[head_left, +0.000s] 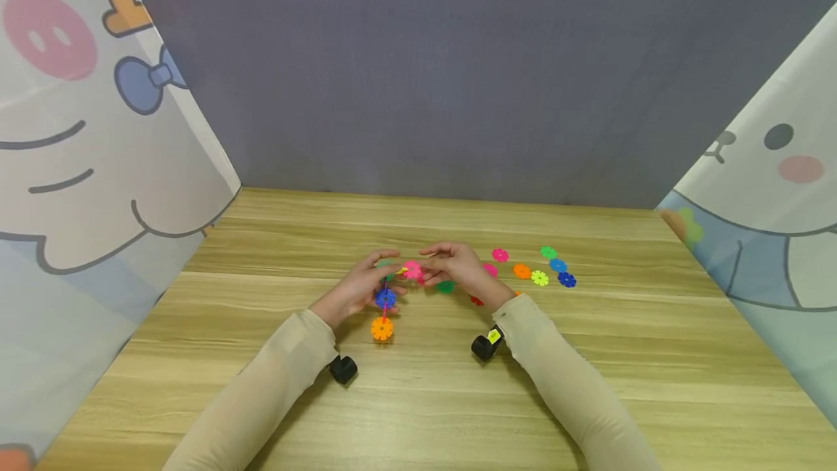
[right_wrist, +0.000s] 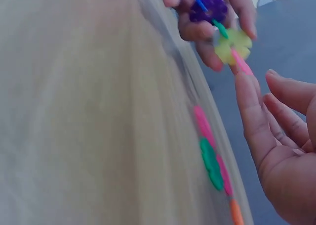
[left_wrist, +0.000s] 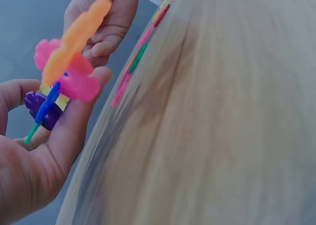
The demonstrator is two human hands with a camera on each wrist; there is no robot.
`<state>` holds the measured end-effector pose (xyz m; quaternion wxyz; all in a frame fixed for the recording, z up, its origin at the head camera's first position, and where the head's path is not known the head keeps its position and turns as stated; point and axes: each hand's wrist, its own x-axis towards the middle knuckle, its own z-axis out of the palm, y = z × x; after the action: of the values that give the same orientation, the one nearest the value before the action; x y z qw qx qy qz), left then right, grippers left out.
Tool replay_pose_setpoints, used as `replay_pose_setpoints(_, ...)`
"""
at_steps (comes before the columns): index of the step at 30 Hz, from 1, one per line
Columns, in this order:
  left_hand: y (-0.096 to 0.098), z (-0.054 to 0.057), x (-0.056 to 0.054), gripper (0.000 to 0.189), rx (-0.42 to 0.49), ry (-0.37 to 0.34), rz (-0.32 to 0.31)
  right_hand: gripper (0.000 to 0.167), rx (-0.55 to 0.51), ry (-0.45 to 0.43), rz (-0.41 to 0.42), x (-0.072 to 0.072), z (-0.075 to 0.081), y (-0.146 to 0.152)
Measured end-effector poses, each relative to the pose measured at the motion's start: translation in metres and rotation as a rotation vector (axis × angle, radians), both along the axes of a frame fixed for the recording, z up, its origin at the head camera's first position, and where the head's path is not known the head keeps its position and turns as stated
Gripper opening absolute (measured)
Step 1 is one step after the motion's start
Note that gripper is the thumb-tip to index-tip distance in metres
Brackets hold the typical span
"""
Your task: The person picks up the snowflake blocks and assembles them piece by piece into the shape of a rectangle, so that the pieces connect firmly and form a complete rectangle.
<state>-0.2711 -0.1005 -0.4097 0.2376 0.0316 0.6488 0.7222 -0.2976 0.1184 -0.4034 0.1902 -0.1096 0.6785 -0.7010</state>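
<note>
My left hand (head_left: pixel 356 289) grips a chain of slotted plastic flower discs joined edge to edge. From it hang a blue disc (head_left: pixel 386 299) and, lowest, an orange disc (head_left: pixel 382 328). A purple disc (right_wrist: pixel 210 8) lies among the left fingers in the right wrist view, followed by a green one and a yellow disc (right_wrist: pixel 242 40). At the chain's end, a pink disc (head_left: pixel 412 270) is slotted into the yellow one. My right hand (head_left: pixel 458 267) is beside that pink disc, index fingertip right at its edge, thumb held apart from it.
Loose flower discs lie flat on the wooden table (head_left: pixel 418 405), including a green disc (head_left: pixel 446 286) under the right hand. Farther right are an orange disc (head_left: pixel 521 271), a yellow-green disc (head_left: pixel 539 278) and a dark blue disc (head_left: pixel 567 279). A grey panel (head_left: pixel 418 93) stands behind.
</note>
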Motion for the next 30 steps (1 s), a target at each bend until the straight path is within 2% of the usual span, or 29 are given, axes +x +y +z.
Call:
replay_pose_setpoints(11,0.000,0.003,0.001,0.050,0.018,-0.023,0.003,0.037,0.169,0.088,0.015,-0.007,0.005,0.015)
replay_pose_setpoints(21,-0.006,0.000,-0.001,0.047,0.012,-0.002,0.003,0.032,0.481,0.219,0.054,-0.012,0.003,0.008)
replay_pose_setpoints(30,-0.009,0.000,0.000,0.046,0.003,0.028,-0.003,0.038,0.598,0.271,0.111,-0.015,0.003,0.004)
